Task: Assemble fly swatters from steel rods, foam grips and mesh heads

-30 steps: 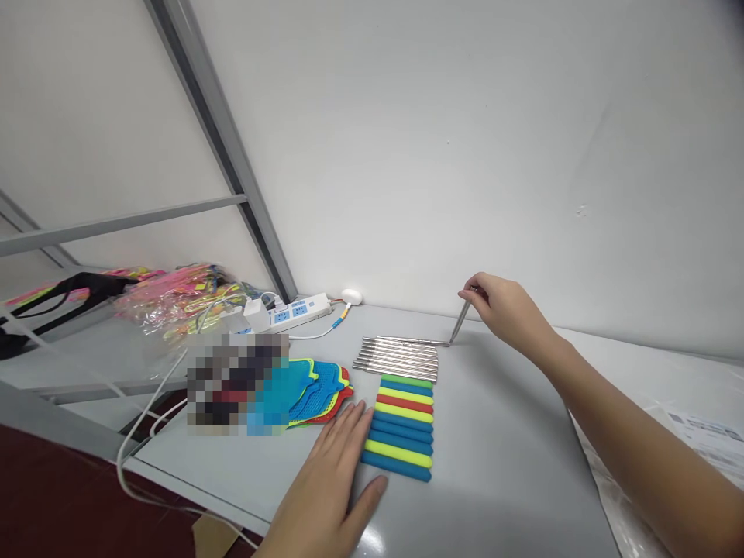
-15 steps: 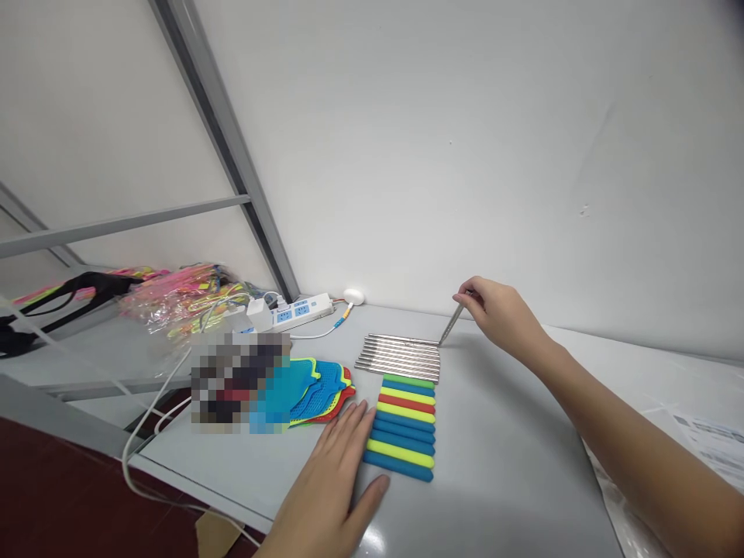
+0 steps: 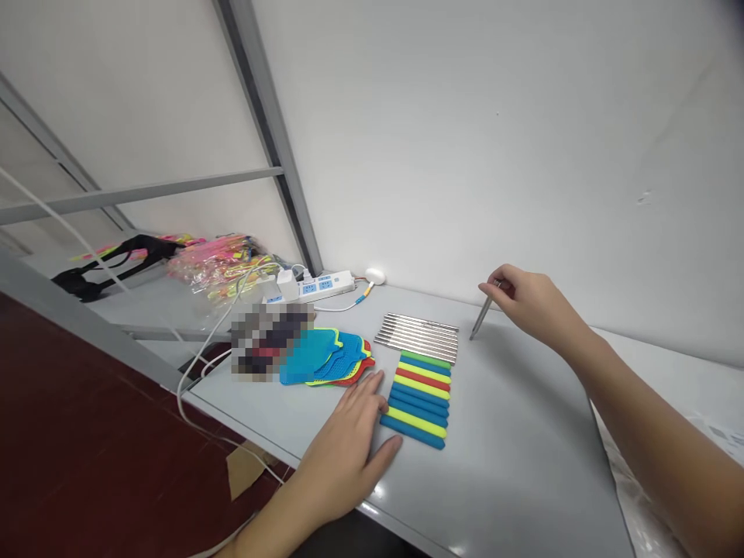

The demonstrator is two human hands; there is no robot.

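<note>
At our left, perforated paddles (image 3: 349, 356) overlap on the counter (image 3: 511, 442). Next, our left hand (image 3: 352, 438) rests with loose fingers, grasping nothing, at the left ends of the coloured tubes (image 3: 419, 395), laid side by side. Just behind these lies a row of metal rods (image 3: 421, 337). Rightmost, our right hand (image 3: 526, 302) pinches a single rod (image 3: 481, 318), tilted, lower tip near the counter.

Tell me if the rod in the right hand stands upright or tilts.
Tilted: the rod slants down from the right hand, its lower end farther left.
</note>
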